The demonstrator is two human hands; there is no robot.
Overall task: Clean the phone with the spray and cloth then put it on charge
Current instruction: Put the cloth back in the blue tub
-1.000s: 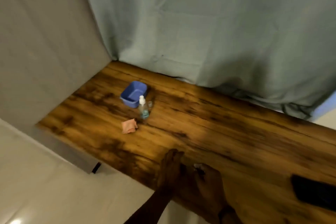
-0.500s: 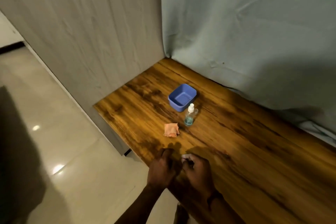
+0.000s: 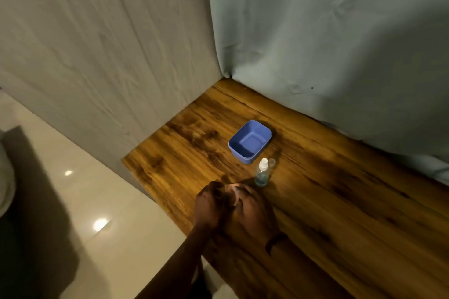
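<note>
Going left to right: glossy pale floor tiles (image 3: 109,201) are throwing back light spots, and a creased grey sheet (image 3: 109,43) is hanging behind them. My left hand (image 3: 210,204) is curling its fingers onto the near-left edge of the wooden table (image 3: 340,201), pinching one side of the cloth (image 3: 232,192). My right hand (image 3: 254,210), just beside it, is curling over the other side. Only a pinkish scrap is showing between them. The cloth is looking soft, light and limp, so I'm bunching it anywhere. The spray bottle (image 3: 262,173) is standing upright just beyond my right hand: small, clear, bluish liquid, white nozzle. It's probably light, tippy and smooth, so I'd grip its body. Its clear cap (image 3: 272,162) is sitting behind it, and the blue plastic tub (image 3: 240,156) farther back. The phone isn't showing in view.
</note>
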